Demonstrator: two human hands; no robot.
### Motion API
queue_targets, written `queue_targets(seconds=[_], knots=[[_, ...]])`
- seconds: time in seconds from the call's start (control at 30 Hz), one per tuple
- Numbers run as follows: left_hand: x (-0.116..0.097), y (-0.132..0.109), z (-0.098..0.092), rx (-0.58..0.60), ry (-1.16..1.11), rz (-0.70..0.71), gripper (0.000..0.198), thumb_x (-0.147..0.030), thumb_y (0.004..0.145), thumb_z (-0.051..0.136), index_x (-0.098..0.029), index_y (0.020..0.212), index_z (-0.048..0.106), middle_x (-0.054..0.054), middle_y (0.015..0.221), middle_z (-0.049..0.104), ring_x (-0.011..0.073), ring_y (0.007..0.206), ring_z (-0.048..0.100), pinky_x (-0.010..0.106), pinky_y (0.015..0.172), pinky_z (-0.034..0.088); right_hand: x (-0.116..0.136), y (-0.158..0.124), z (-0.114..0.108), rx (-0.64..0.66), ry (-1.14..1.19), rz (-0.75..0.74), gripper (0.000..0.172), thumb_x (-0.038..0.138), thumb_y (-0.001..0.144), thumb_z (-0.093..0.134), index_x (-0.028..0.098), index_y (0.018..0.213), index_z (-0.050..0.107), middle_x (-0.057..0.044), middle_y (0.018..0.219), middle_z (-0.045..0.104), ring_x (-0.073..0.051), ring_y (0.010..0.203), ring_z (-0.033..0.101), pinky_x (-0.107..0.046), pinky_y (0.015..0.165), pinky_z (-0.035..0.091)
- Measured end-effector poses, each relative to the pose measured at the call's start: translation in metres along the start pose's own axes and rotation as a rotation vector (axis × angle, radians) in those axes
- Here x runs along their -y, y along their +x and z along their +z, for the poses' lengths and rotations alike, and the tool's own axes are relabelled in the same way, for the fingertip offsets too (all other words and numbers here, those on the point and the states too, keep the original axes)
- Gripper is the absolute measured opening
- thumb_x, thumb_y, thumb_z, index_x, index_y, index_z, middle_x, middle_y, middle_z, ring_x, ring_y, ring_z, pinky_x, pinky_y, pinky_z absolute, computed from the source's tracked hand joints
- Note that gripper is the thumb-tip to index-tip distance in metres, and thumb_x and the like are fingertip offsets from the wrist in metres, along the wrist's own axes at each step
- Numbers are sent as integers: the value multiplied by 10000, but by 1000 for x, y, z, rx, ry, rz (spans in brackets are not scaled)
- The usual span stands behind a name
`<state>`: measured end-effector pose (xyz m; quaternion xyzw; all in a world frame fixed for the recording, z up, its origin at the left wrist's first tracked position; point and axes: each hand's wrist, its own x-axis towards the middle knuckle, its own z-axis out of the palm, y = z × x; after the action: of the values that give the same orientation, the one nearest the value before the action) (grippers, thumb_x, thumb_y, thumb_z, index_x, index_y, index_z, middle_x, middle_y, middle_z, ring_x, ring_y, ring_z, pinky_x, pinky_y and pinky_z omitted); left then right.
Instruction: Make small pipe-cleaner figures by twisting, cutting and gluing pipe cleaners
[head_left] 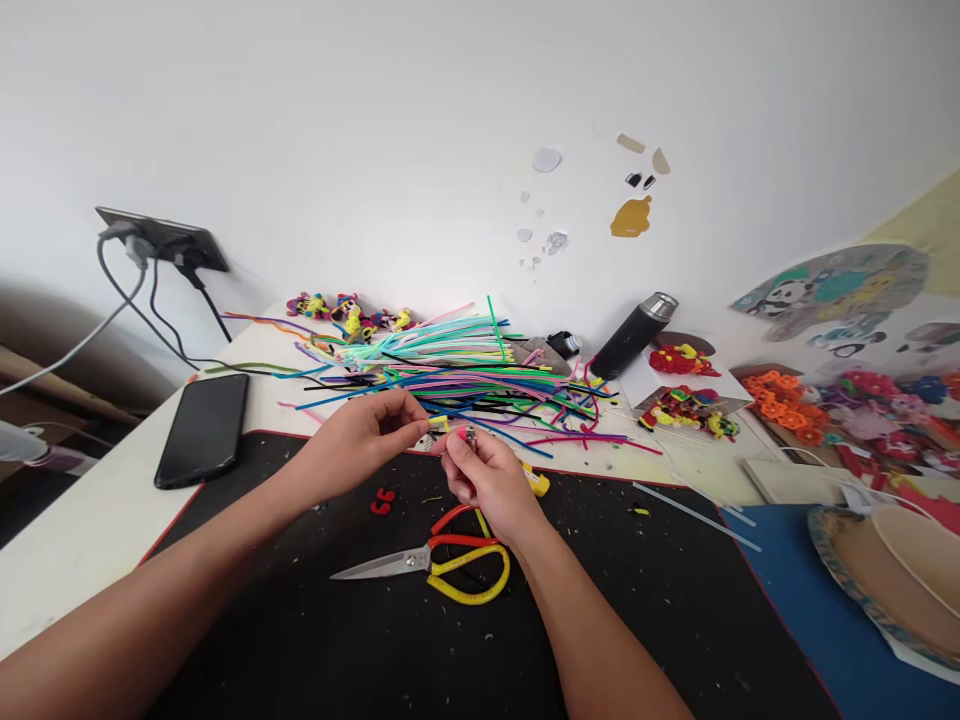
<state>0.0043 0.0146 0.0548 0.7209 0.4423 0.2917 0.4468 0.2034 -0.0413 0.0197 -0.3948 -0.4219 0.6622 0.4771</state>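
Note:
My left hand (375,435) is closed in a pinch, with a short yellow pipe cleaner piece (438,421) at its fingertips. Close beside it, my right hand (484,475) is wrapped round a small thing with a metal top that looks like a lighter (470,435); most of it is hidden by the fingers. Below my right hand, scissors (469,590) with red and yellow handles lie on the black mat (360,640), blades pointing left. Two small curled red pieces (382,501) rest left of them. A yellow object (537,482) shows partly behind my right hand.
Many coloured pipe cleaners (450,380) lie heaped along the back. A phone (202,430) lies left, below a wall socket with cables (161,240). A black flask (634,337) stands tilted in view near a white box (720,390) with small figures. A round tray (847,580) is at right.

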Motion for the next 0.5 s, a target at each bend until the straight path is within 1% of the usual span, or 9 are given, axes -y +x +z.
queue_targets(seconds=[0.17,0.3,0.4,0.5], knots=[[-1,0,0,8,-37,-10,380,-574,896,681,-196,867,700,14,787,722,194,736,636,286,676,493,-2,-2,1,50,-38,14,500,653,917,737,178,1074,724,58,638,546,-56,415,346,-237,409,173],[0,0,0,23,-104,-28,384,-582,884,707,-199,877,697,21,831,744,215,797,697,312,749,554,-3,-2,3,51,-60,16,516,672,943,697,178,1094,709,79,587,502,-61,429,289,-244,429,166],[1,1,0,11,-96,-20,360,-561,890,705,-202,870,685,11,812,732,198,757,679,300,725,547,-2,-3,4,70,-72,26,515,684,965,658,182,1077,687,83,615,473,-63,457,258,-254,449,154],[2,1,-1,-6,-54,4,346,-546,893,695,-202,858,684,3,780,711,177,702,629,280,669,506,-2,-3,5,96,-64,38,485,667,976,650,189,1060,655,71,665,491,-61,476,267,-259,465,159]])
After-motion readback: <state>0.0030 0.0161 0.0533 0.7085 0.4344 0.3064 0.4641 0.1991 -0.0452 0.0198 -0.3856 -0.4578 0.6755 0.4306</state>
